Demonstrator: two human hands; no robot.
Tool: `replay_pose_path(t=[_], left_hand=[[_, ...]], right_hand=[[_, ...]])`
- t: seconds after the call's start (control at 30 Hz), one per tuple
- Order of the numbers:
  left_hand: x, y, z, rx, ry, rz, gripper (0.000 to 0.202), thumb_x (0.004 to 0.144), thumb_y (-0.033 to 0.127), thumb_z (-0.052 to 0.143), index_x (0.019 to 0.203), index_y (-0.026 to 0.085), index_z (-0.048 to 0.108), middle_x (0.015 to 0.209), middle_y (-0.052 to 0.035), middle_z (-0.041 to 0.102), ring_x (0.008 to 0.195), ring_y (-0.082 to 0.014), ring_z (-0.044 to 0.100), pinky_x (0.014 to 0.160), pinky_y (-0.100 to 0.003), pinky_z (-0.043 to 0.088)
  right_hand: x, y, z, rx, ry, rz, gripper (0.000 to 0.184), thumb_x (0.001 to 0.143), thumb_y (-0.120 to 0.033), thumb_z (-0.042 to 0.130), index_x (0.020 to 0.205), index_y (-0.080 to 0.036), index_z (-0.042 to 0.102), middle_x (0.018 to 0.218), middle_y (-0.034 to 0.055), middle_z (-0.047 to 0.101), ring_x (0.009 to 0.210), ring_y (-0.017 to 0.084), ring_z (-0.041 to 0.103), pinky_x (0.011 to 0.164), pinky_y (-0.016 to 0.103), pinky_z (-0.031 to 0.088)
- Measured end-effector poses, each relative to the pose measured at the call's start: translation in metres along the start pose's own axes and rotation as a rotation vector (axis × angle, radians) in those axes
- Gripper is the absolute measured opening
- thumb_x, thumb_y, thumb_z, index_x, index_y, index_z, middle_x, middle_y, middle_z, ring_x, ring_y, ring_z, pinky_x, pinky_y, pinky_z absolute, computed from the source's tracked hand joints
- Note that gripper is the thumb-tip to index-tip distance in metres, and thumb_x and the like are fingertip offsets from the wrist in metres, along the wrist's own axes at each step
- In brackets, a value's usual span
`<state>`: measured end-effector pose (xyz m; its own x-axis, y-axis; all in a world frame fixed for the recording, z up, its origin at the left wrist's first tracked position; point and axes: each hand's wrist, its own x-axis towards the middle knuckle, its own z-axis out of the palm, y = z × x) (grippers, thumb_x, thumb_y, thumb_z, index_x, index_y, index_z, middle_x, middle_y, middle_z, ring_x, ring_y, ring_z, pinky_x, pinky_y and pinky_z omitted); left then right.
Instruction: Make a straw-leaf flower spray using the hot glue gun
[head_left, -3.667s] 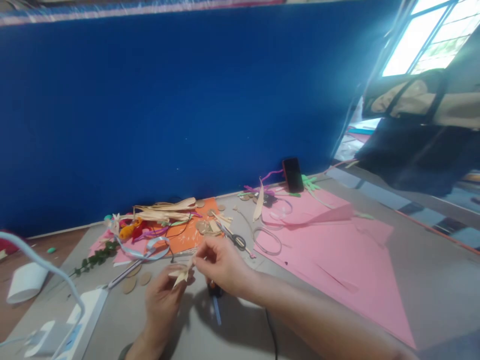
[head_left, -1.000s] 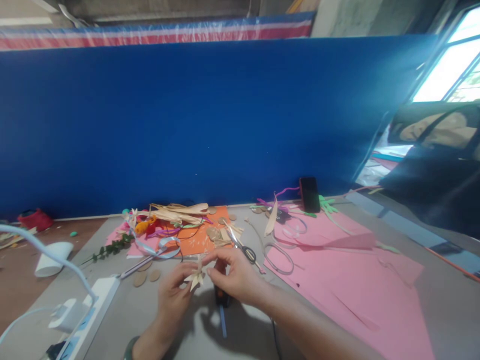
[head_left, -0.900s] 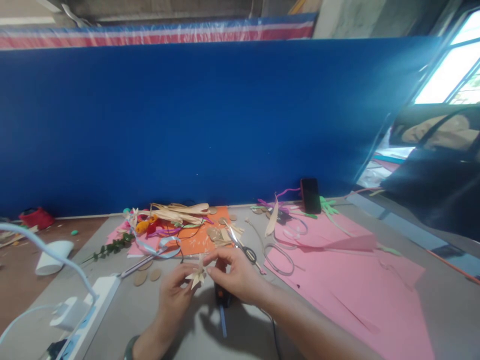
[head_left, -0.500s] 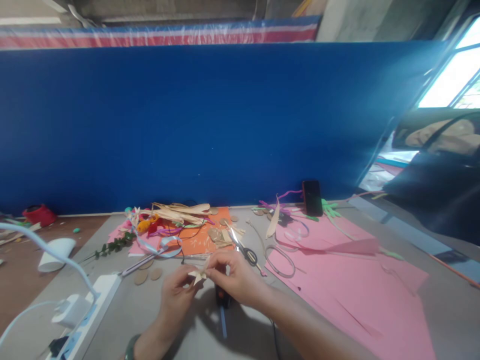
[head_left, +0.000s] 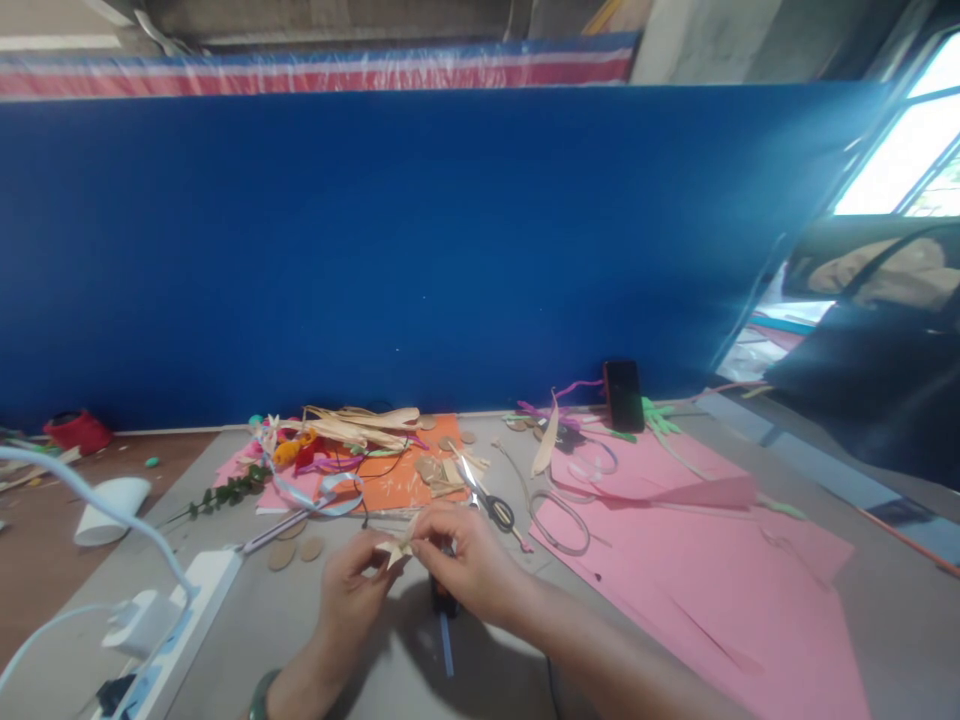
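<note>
Between my two hands is a small cream-coloured piece with pointed ends, like a folded strip or little flower (head_left: 395, 550); its exact kind is unclear. My left hand (head_left: 355, 582) pinches it from the left, thumb and fingers together. From the right, my right hand (head_left: 465, 560) closes its fingertips on the same piece. Under my right hand, partly hidden, lies a black and orange tool (head_left: 444, 594) with a pale translucent stick (head_left: 447, 645) coming out of its near end, like a glue gun. Black-handled scissors (head_left: 495, 508) rest just beyond my right hand.
Pink paper (head_left: 697, 580) covers the right side. Dried cream husks (head_left: 360, 428) lie over orange paper (head_left: 390, 485) at the back. A white power strip (head_left: 187, 625) with cables stands at left. A phone (head_left: 623, 397) leans against the blue partition (head_left: 450, 250). Wooden discs (head_left: 281, 554) lie left.
Both hands stay in nearly the same place, still on the cream piece. My right fingers have shifted very slightly; the things on the table look unmoved.
</note>
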<state>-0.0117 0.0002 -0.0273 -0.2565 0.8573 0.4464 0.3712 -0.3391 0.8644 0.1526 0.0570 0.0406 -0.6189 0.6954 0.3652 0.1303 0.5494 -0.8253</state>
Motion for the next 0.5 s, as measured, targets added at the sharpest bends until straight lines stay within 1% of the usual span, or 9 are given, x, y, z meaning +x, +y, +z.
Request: replay_pose_path(t=[0.17,0.27,0.4,0.5], left_hand=[[0.001,-0.003,-0.001,-0.031,-0.004,-0.026,0.015,0.077,0.029,0.071,0.069,0.017,0.071,0.067,-0.0041,0.069,0.060,-0.0166,0.062,0.056,-0.024,0.049],[0.001,-0.003,-0.001,-0.061,-0.003,-0.029,0.013,0.076,0.029,0.072,0.071,0.017,0.072,0.069,-0.0040,0.070,0.062,-0.0171,0.063,0.056,-0.024,0.050],[-0.001,-0.002,0.000,-0.073,0.003,-0.005,0.011,0.076,0.028,0.072,0.070,0.018,0.072,0.068,-0.0033,0.070,0.062,-0.0171,0.063,0.056,-0.023,0.050],[-0.003,-0.002,0.001,-0.073,-0.008,-0.037,0.012,0.077,0.029,0.072,0.072,0.018,0.072,0.069,-0.0032,0.069,0.060,-0.0163,0.062,0.055,-0.023,0.050]], right_hand=[[-0.002,0.003,0.005,0.007,0.033,-0.025,0.015,0.074,-0.004,0.061,0.075,-0.016,0.070,0.076,0.0025,0.067,0.068,0.014,0.059,0.061,0.022,0.044],[-0.003,0.004,0.009,0.027,0.057,-0.022,0.013,0.071,-0.005,0.065,0.075,-0.016,0.069,0.077,0.0015,0.066,0.064,0.012,0.057,0.060,0.021,0.044],[-0.003,0.005,0.016,0.037,0.122,-0.013,0.008,0.071,-0.010,0.069,0.070,-0.017,0.066,0.072,0.0001,0.064,0.060,0.011,0.053,0.058,0.021,0.042],[-0.004,0.008,0.019,0.040,0.154,-0.035,0.010,0.073,-0.009,0.066,0.068,-0.017,0.064,0.070,-0.0001,0.064,0.061,0.011,0.054,0.057,0.021,0.041]])
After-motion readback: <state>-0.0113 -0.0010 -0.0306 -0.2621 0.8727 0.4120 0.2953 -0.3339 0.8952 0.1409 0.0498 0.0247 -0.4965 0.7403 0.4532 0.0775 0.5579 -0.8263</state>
